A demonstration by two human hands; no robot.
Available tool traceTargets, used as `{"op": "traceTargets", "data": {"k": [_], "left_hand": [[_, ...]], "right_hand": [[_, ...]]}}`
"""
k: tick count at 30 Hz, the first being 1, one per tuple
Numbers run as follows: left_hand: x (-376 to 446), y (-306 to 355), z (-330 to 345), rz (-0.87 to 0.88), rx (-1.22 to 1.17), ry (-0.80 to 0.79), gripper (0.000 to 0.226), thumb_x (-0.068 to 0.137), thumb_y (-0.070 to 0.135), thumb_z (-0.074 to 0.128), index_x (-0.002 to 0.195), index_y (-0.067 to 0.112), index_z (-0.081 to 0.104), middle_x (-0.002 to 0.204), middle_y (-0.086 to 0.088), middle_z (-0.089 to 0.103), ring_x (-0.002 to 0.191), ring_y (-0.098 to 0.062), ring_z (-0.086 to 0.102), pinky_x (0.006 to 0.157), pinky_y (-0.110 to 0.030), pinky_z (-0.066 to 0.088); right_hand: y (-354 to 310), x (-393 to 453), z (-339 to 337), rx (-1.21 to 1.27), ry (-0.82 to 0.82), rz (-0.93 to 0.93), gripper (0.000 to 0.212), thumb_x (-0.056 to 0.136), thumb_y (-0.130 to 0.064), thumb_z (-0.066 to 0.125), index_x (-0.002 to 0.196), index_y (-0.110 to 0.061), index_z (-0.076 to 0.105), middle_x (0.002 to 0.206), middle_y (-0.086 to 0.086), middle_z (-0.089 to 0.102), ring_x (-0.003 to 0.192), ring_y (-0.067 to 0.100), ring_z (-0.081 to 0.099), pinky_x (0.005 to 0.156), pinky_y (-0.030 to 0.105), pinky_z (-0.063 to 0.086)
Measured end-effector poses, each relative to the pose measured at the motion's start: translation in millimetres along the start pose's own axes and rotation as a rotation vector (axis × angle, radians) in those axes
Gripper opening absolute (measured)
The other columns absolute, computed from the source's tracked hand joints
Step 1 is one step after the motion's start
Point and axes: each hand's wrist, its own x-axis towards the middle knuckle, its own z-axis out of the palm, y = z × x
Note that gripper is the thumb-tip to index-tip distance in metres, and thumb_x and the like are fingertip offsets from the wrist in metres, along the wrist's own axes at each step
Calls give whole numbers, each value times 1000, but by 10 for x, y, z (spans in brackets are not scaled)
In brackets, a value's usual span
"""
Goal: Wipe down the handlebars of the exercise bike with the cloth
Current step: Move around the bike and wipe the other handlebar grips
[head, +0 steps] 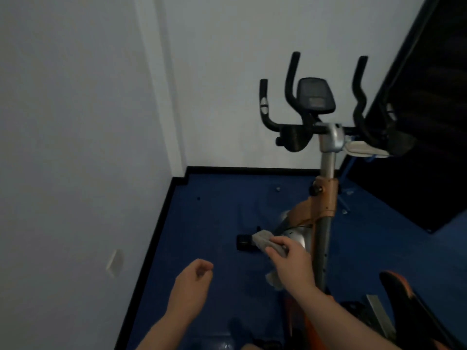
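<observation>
The exercise bike stands at the right, its black handlebars (290, 127) raised on a grey post (327, 173) with a small console (314, 96) between the grips. My right hand (290, 261) is well below the handlebars, beside the post, and is shut on a grey cloth (264, 239) that sticks out to the left of my fingers, with a bit more hanging under my wrist. My left hand (194, 279) hovers lower left over the floor, fingers loosely curled, holding nothing.
Blue floor (214, 210) with black skirting meets white walls at left and behind. A dark panel (429, 122) leans close to the right grips. A white folded item (364, 149) rests by the handlebar clamp. The orange-edged saddle (404, 294) is at lower right.
</observation>
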Motion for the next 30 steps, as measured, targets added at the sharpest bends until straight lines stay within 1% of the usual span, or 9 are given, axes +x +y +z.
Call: {"op": "traceTargets", "data": {"k": [4, 8, 13, 16, 21, 23, 25, 27, 30], "left_hand": [[372, 29, 90, -17, -8, -95, 16, 88, 19, 59, 85, 34, 63, 93, 11, 68, 91, 0, 62, 71, -14, 42], [977, 225, 71, 33, -25, -74, 19, 88, 14, 61, 83, 33, 65, 92, 9, 70, 92, -4, 64, 74, -16, 43], [1828, 1038, 223, 192, -31, -87, 20, 90, 13, 58, 89, 32, 65, 98, 12, 68, 95, 2, 61, 76, -10, 41], [2307, 1672, 369, 315, -28, -104, 16, 90, 14, 58, 94, 28, 66, 98, 13, 67, 92, 5, 61, 74, -6, 41], [2832, 2419, 593, 415, -200, -29, 19, 90, 10, 56, 94, 25, 66, 92, 15, 67, 84, 12, 59, 70, 0, 41], [2901, 2481, 679, 422, -222, -40, 19, 90, 11, 55, 94, 27, 66, 92, 15, 67, 84, 11, 59, 69, 0, 41], [2989, 2495, 760, 413, -251, -37, 21, 92, 13, 53, 93, 30, 65, 93, 16, 66, 86, 9, 59, 70, -1, 41], [3096, 2513, 839, 412, -289, -23, 22, 93, 15, 50, 93, 31, 65, 94, 17, 66, 87, 5, 60, 71, -2, 42], [3201, 2584, 944, 423, -290, -61, 21, 95, 18, 48, 93, 33, 64, 94, 16, 67, 88, 0, 62, 73, -10, 45]], "right_hand": [[-16, 330, -52, 35, 90, 39, 23, 86, -22, 68, 108, -19, 67, 106, -4, 64, 98, 10, 59, 82, 25, 47], [-87, 870, -147, 89, 229, 20, 23, 88, -22, 65, 112, -21, 65, 110, -5, 62, 102, 11, 57, 86, 26, 46], [-524, 1813, -482, 184, 458, -158, 15, 89, -21, 64, 102, -28, 63, 98, -21, 53, 94, -12, 50, 77, 6, 36], [-762, 2385, -715, 118, 518, -275, 12, 88, -24, 64, 99, -28, 65, 99, -13, 58, 97, -3, 53, 81, 12, 40], [-1027, 3224, -663, -111, 376, -357, 17, 89, -25, 62, 105, -27, 65, 106, -9, 59, 106, 13, 52, 87, 32, 46], [-970, 3308, -444, -195, 314, -343, 22, 92, -25, 57, 113, -28, 62, 112, -7, 57, 107, 13, 49, 87, 31, 44], [-856, 3215, -275, -199, 366, -367, 25, 94, -22, 54, 118, -27, 61, 113, -8, 56, 104, 10, 46, 82, 23, 41], [-725, 3095, -259, -172, 363, -420, 26, 92, -16, 57, 116, -23, 62, 111, -7, 57, 101, 10, 48, 81, 22, 42], [-602, 3006, -491, -198, 220, -444, 22, 87, -9, 63, 106, -20, 66, 102, -9, 58, 98, 9, 52, 84, 23, 46]]}}
